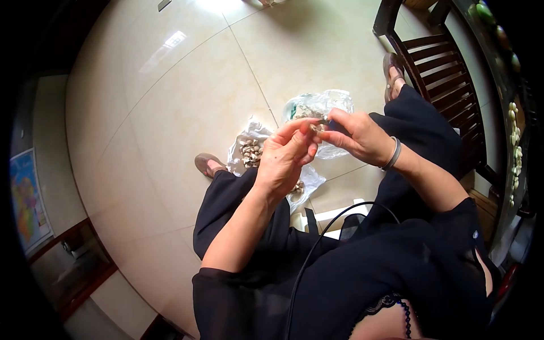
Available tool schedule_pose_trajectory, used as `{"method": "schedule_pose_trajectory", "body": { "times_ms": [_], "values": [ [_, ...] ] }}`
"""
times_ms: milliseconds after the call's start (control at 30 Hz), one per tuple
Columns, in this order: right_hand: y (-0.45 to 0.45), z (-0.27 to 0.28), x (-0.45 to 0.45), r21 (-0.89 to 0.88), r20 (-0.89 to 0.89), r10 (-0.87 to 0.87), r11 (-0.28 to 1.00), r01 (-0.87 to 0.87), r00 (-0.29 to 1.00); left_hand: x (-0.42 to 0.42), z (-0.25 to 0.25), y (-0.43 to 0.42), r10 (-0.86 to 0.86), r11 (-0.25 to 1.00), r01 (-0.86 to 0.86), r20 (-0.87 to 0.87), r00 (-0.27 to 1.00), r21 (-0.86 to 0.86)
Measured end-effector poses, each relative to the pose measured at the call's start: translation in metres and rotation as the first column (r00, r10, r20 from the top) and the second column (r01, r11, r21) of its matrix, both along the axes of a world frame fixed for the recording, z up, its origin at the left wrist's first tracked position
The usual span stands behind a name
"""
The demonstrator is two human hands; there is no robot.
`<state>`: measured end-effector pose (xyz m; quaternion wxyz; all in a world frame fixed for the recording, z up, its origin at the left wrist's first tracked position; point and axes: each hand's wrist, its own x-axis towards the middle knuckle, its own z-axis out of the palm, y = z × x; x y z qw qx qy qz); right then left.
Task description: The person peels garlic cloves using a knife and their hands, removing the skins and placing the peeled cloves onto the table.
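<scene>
My left hand is closed, pinching a small brownish piece between thumb and fingers; its exact kind is too small to make out. Close against it, my right hand grips what looks like a small dark-handled knife, whose short blade touches or nearly touches the piece. Below the hands, a white plastic bag on the floor holds many small brown-and-white pieces. A second, clear-white plastic bag lies beyond the hands, with pale scraps in it, partly hidden by my fingers.
A dark slatted wooden chair stands at the right. My feet rest on the tiled floor, either side of the bags. A white stool-like edge shows between my legs, with a black cable crossing it. Pale pods lie along the far right.
</scene>
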<state>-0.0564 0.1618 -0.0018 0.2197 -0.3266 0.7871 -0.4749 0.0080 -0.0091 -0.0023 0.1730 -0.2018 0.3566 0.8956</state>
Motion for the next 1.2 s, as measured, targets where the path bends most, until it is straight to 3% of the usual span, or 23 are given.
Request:
{"method": "schedule_pose_trajectory", "body": {
  "times_ms": [567, 733, 1033, 1200],
  "values": [
    [-0.004, -0.01, 0.005, 0.046, -0.324, -0.029, 0.998, 0.046, 0.946, 0.004, -0.002, -0.001, -0.086, 0.996, 0.086, -0.012, 0.996, -0.002],
    [-0.003, -0.01, 0.005, 0.099, -0.384, -0.001, 0.994, 0.042, 0.923, 0.001, 0.002, -0.001, -0.106, 0.984, 0.104, -0.01, 0.994, -0.146],
    [-0.005, -0.007, 0.007, 0.125, -0.444, 0.028, 0.992, 0.031, 0.895, 0.0, 0.007, -0.002, -0.122, 0.96, 0.108, -0.037, 0.992, -0.259],
    [-0.009, -0.006, 0.009, 0.192, -0.62, 0.055, 0.978, 0.084, 0.782, -0.001, 0.007, -0.003, -0.113, 0.946, 0.101, -0.022, 0.993, -0.308]
  ]
}}
